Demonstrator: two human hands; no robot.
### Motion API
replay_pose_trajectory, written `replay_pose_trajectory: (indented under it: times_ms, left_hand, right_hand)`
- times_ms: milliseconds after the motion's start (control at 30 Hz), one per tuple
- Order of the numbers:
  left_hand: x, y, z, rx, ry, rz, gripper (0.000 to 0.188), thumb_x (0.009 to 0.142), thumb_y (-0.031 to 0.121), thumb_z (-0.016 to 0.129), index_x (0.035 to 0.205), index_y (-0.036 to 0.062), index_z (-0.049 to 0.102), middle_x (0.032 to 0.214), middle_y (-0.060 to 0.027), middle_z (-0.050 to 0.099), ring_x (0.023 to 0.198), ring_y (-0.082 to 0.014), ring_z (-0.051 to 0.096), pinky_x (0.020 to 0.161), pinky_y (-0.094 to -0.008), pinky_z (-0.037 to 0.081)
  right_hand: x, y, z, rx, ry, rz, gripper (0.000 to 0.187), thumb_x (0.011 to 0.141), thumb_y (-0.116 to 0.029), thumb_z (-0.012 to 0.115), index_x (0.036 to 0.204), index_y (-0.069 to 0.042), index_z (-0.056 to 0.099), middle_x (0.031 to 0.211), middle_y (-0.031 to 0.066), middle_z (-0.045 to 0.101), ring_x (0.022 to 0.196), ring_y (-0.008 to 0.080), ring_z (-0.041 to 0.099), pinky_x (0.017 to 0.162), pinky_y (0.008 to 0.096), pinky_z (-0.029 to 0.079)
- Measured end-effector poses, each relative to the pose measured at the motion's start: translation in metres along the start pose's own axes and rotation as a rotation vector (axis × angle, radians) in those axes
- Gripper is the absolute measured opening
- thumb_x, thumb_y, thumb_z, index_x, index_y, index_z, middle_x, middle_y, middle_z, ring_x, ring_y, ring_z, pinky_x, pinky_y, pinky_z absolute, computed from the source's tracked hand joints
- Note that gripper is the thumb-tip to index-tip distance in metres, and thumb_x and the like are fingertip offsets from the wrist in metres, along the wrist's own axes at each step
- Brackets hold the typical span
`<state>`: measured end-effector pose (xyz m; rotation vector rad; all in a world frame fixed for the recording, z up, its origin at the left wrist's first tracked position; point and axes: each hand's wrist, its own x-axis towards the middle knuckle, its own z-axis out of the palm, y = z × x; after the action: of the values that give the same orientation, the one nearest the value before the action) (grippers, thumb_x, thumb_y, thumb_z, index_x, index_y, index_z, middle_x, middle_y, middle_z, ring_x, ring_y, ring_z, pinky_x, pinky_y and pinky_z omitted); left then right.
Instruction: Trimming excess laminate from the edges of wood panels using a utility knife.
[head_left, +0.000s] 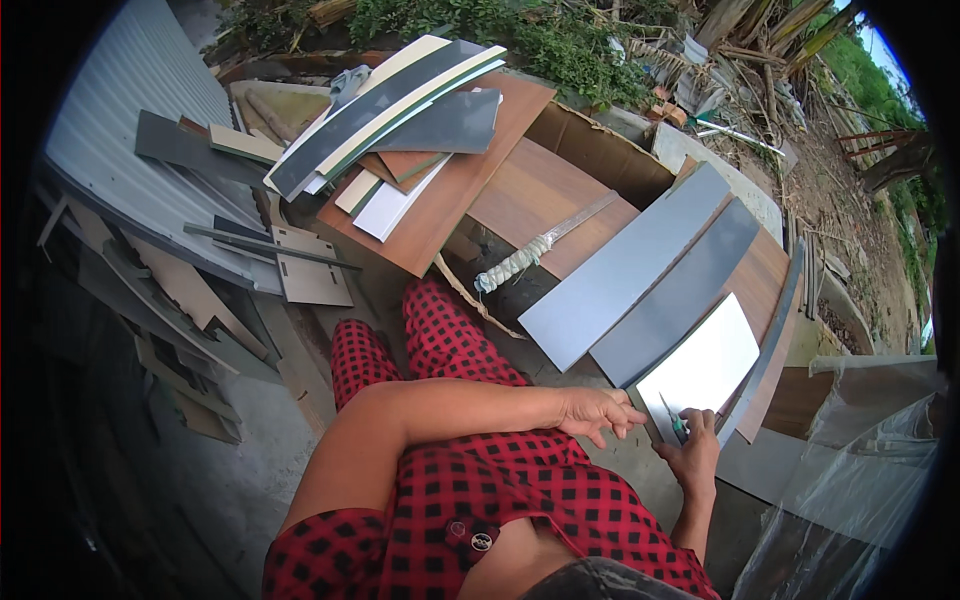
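My right hand (692, 447) is closed around a small green-handled tool (673, 420) whose tip points at the near corner of a white rectangular panel (705, 365). Beside it, my left hand (600, 411) reaches across my lap, fingers spread and pressing on the panel's near edge. The white panel lies on a grey board (683, 292), which sits beside another, lighter grey board (625, 268). Both rest on brown wood-grain boards (762, 275). My legs in red-and-black checked cloth (440, 345) are below.
A long knife with a cord-wrapped handle (540, 245) lies on a brown board (535, 195). A pile of mixed laminate offcuts (395, 120) sits at the back left. Scrap pieces (190, 290) lie along a corrugated sheet (130, 120). Clear plastic sheeting (860, 470) is at the right.
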<state>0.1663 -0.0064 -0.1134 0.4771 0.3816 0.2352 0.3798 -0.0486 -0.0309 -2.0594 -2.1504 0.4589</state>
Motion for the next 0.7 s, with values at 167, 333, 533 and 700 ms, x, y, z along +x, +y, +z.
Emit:
replay_pose_trajectory:
  times_ms: [167,333,533,700]
  left_hand:
    - [-0.006,0.0,-0.001,0.056,-0.093,-0.012,0.098,0.068,0.006,0.061,0.142,0.006,-0.004,0.15,-0.0149,0.012,0.139,-0.0319,0.003,0.105,-0.0594,0.007]
    - [-0.013,0.01,0.008,0.142,-0.132,0.02,0.103,0.071,0.006,0.059,0.144,0.0198,-0.012,0.15,-0.014,0.009,0.139,-0.0315,0.003,0.107,-0.0506,0.011]
    - [-0.058,0.034,-0.015,0.333,-0.117,0.125,0.081,0.076,0.005,0.056,0.144,0.0118,0.013,0.141,-0.0155,0.031,0.129,-0.0232,0.032,0.098,-0.0361,0.033]
    - [-0.191,0.064,-0.073,0.098,0.509,0.672,0.048,0.086,0.018,0.057,0.129,0.0051,0.04,0.115,-0.0131,0.054,0.1,-0.0225,0.058,0.079,-0.0363,0.051]
  right_hand:
    - [0.008,0.007,0.013,-0.024,0.048,-0.094,0.062,0.045,-0.01,0.079,0.102,-0.009,0.055,0.093,0.011,0.05,0.076,0.0294,0.057,0.065,0.0384,0.048]
    - [0.027,0.032,0.01,-0.086,0.108,-0.047,0.069,0.048,-0.01,0.078,0.114,-0.01,0.056,0.092,0.011,0.05,0.079,0.0305,0.058,0.069,0.0392,0.048]
    - [0.066,0.053,0.001,-0.134,0.104,0.038,0.067,0.055,-0.009,0.075,0.119,-0.01,0.056,0.098,0.0148,0.053,0.087,0.0335,0.058,0.078,0.0402,0.046]
    - [0.085,0.08,0.0,0.042,0.156,-0.074,0.051,0.06,-0.006,0.07,0.11,-0.001,0.058,0.081,0.0158,0.059,0.074,0.0262,0.059,0.07,0.0376,0.046]
